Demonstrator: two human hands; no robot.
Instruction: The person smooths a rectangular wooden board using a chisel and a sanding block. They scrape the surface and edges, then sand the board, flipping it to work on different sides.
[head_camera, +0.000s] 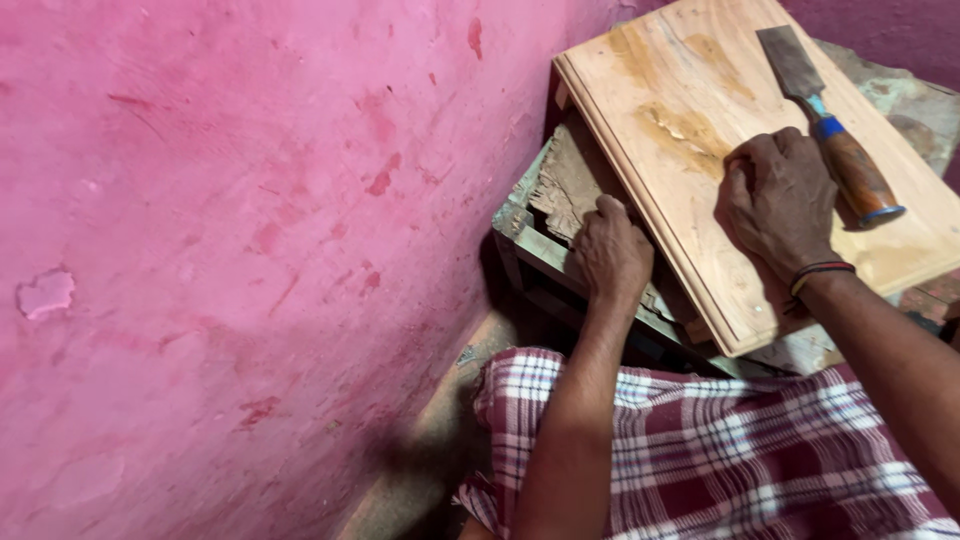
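A light wooden panel (680, 60) with a grooved edge lies tilted on a worn wooden bench (560, 190). My left hand (610, 250) grips the panel's near left edge, fingers curled over it. My right hand (775, 200) rests fist-like on the panel's face, pressing down on it; whether something small is under the fingers is hidden. A wide chisel (825, 125) with a steel blade, blue collar and brown wooden handle lies on the panel just right of my right hand, apart from it.
A rough pink wall (250, 250) fills the left side, close to the bench. My lap in a maroon and white checked cloth (720, 450) is at the bottom. A strip of dusty floor (440, 440) runs between wall and lap.
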